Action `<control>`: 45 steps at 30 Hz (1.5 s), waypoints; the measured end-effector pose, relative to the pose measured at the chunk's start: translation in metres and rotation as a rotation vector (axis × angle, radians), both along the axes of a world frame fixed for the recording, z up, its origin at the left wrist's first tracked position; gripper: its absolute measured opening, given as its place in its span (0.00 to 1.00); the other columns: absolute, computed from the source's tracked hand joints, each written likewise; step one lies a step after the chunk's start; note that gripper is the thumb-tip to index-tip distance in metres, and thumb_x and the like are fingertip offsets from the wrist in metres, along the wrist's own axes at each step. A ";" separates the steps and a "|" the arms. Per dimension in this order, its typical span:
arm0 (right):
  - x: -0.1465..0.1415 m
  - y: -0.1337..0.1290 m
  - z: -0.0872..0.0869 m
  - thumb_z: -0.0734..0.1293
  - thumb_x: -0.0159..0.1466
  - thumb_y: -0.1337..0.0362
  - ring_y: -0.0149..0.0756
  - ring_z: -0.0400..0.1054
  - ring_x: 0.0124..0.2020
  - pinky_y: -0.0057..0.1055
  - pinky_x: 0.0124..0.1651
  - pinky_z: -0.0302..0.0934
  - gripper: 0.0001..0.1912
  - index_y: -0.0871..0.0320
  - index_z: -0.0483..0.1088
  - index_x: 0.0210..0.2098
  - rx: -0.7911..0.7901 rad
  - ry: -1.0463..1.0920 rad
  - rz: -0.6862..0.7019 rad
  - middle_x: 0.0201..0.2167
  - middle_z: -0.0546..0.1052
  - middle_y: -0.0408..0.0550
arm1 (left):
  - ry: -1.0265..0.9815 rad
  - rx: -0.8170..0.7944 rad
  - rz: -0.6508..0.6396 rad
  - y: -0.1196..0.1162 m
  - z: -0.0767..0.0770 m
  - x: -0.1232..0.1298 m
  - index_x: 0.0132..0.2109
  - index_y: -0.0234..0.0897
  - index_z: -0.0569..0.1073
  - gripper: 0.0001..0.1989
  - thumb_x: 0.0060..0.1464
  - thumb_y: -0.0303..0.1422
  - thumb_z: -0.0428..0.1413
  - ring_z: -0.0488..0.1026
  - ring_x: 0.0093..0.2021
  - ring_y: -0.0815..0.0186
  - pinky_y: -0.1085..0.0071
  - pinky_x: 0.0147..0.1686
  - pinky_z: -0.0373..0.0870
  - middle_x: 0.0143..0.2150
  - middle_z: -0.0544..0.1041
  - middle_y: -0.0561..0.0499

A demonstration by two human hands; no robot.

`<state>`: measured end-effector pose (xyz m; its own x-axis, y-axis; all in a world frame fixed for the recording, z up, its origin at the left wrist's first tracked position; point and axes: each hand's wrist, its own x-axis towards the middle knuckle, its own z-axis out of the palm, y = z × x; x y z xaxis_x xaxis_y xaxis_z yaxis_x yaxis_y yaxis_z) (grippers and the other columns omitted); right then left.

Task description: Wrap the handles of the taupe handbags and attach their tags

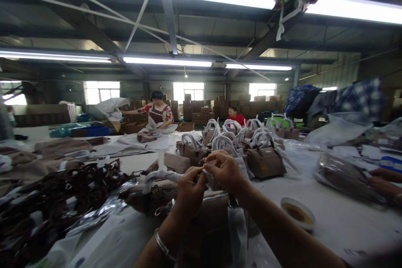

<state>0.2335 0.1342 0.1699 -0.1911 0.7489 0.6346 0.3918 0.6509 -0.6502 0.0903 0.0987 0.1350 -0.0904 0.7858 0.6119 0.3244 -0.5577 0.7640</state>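
My left hand [191,190], with a silver bangle at the wrist, is closed in a pinch. Its fingertips meet those of my right hand [225,172], also pinched. A small whitish bit shows between them, too small to name. Just below both hands is a taupe handbag [213,207], partly hidden by my forearms, with a white-wrapped strip [237,230] hanging down its right side. Left of my left hand lies another taupe bag [135,197] with a white-wrapped handle [161,176] and a dark ornamental charm [157,193].
Several finished-looking handbags [265,162] stand ahead. Dark brown straps [91,184] are heaped at left. A round dish of brown stuff [297,212] sits at right. Another person's hand [386,182] touches a plastic-wrapped bag [344,176]. Two people [157,113] are across the table.
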 end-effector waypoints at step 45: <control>0.097 -0.087 -0.223 0.69 0.57 0.48 0.39 0.68 0.26 0.34 0.28 0.62 0.18 0.57 0.74 0.36 -0.779 0.612 -0.240 0.26 0.76 0.47 | -0.093 -0.281 0.012 0.040 -0.056 -0.028 0.26 0.36 0.68 0.20 0.54 0.47 0.57 0.64 0.19 0.71 0.75 0.21 0.65 0.19 0.66 0.56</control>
